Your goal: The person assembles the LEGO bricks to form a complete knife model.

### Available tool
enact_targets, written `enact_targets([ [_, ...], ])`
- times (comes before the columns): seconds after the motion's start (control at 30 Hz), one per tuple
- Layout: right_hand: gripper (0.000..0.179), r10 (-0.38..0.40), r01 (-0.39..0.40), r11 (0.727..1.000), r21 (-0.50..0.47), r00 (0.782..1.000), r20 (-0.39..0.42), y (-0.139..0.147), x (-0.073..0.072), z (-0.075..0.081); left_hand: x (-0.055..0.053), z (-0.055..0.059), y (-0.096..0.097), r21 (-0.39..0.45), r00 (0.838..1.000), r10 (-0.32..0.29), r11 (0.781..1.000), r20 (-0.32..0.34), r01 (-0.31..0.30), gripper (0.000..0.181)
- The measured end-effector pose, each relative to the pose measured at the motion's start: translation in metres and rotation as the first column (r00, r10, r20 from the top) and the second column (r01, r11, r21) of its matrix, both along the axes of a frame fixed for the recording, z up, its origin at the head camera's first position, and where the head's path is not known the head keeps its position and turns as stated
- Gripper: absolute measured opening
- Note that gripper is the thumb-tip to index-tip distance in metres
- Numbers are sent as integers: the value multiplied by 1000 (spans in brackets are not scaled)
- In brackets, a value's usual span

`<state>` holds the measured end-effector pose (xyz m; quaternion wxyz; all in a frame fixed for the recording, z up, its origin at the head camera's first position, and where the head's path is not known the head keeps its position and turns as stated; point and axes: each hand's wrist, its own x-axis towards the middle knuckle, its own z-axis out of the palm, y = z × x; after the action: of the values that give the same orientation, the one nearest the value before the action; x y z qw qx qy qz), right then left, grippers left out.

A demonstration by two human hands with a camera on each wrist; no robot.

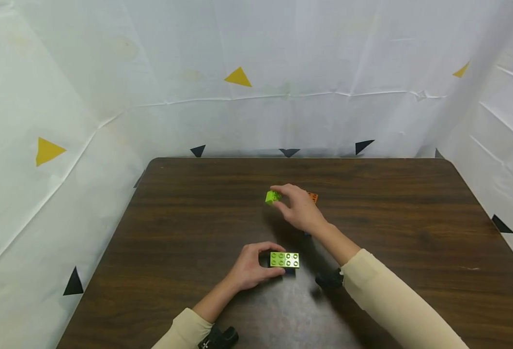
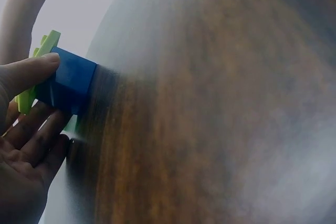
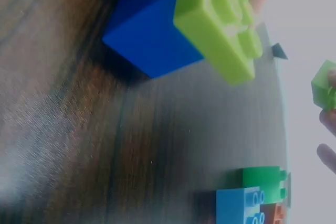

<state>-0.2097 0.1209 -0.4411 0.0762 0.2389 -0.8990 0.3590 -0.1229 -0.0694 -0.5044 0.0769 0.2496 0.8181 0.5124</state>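
Observation:
My left hand (image 1: 253, 267) holds a stack of toy building bricks between thumb and fingers near the table's middle. The stack is a thin lime-green brick (image 1: 284, 260) with studs on top of a blue brick (image 2: 73, 80), which stands close on the wood. Farther back, my right hand (image 1: 299, 209) pinches a small lime-green brick (image 1: 272, 198) above the table. In the right wrist view this small brick (image 3: 321, 85) shows at the right edge between the fingertips. Behind the right hand, an orange brick (image 1: 313, 197) is partly hidden.
By the orange brick lie a green brick (image 3: 262, 183) and a lighter blue brick (image 3: 235, 206), seen in the right wrist view. The dark wooden table (image 1: 173, 228) has white sheeting (image 1: 282, 48) behind and beside it, marked with yellow and black triangles.

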Motion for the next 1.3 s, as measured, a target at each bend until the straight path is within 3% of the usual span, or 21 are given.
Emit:
enact_targets([
  [0.53,42,135,-136,989,57,991,8,9,31,15,0,-1,-3,-23,1000,16,1000,-17,-16,39],
  [0.9,40,245,-250,964,92,967,64,20,62,21,-1,-1,-3,-28,999,6,1000,-39,-7,38],
  [1.3,36,262,-272,949,159,962,80,30,87,22,0,1,-3,-51,997,-2,999,-74,-1,36],
])
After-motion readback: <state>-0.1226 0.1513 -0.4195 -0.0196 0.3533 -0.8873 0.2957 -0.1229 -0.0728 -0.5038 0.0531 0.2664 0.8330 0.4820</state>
